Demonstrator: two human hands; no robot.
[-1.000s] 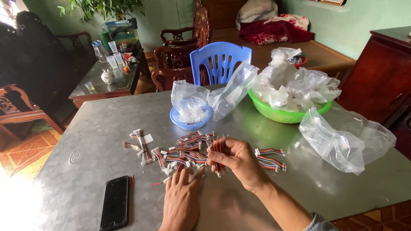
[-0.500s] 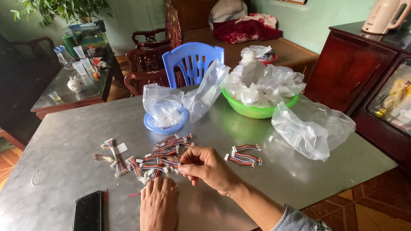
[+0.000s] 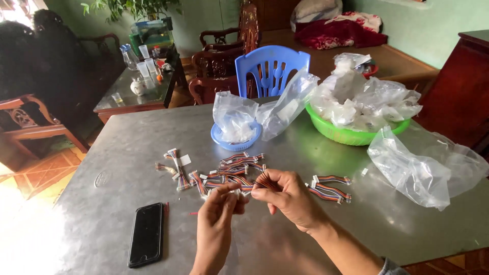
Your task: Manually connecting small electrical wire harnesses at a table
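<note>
While my left hand [image 3: 216, 214] is pinching the white connector end and my right hand [image 3: 288, 196] is gripping the coloured wire harness [image 3: 254, 184] above the metal table [image 3: 356, 214], I am judging myself mid-bundling, needing a tidy fold next.

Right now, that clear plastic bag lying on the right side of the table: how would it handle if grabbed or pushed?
The clear plastic bag looks thin and crumpled, so it is probably floppy and would collapse in a grip. It seems nearly empty, so likely very light. On the smooth metal table it would probably slide or bunch when pushed, not roll.
</note>
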